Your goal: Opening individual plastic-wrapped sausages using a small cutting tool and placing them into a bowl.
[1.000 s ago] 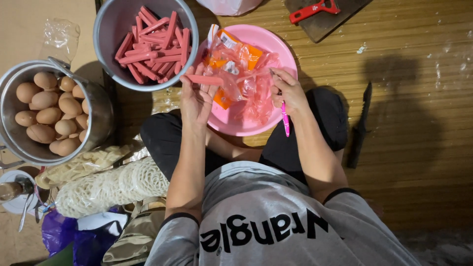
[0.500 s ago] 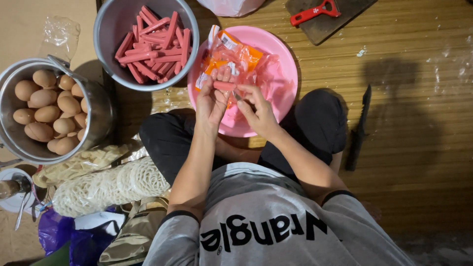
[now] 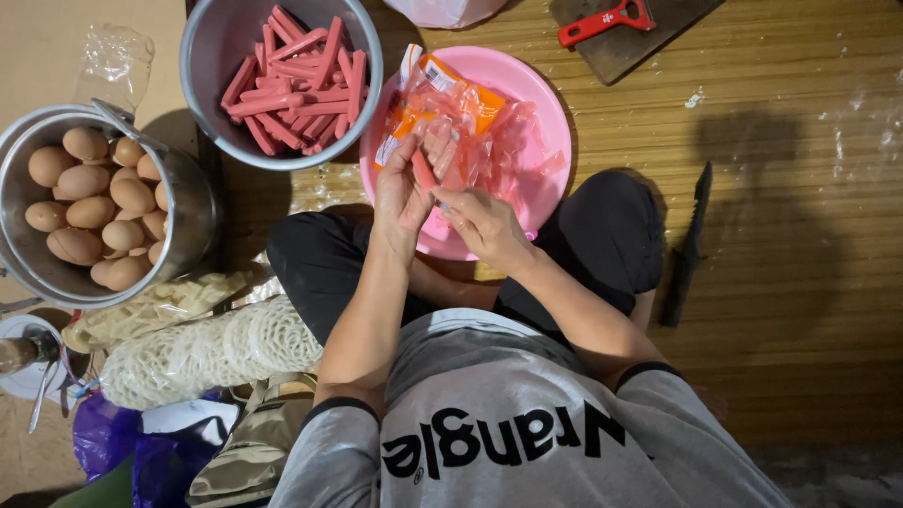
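My left hand (image 3: 400, 193) holds a pink sausage (image 3: 423, 171) upright over the near rim of a pink plate (image 3: 544, 113). My right hand (image 3: 484, 226) pinches the lower end of the same sausage. The plate carries an opened orange packet (image 3: 442, 89) and a heap of clear wrapped sausages and wrappers. To the left stands a metal bowl (image 3: 202, 42) with several unwrapped pink sausages (image 3: 296, 75). I sit cross-legged, and the plate rests against my legs.
A steel pot (image 3: 193, 221) of brown eggs (image 3: 89, 198) stands far left. Bags of white crackers (image 3: 207, 348) lie by my left knee, above a purple bag (image 3: 108, 437). A black knife (image 3: 687, 246) lies on the wooden floor at right. A red-handled tool (image 3: 602, 21) rests on a dark board.
My hands, apart over the plate a second ago, have come together. The left hand drew the sausage nearer to me and the right hand closed on its lower end.
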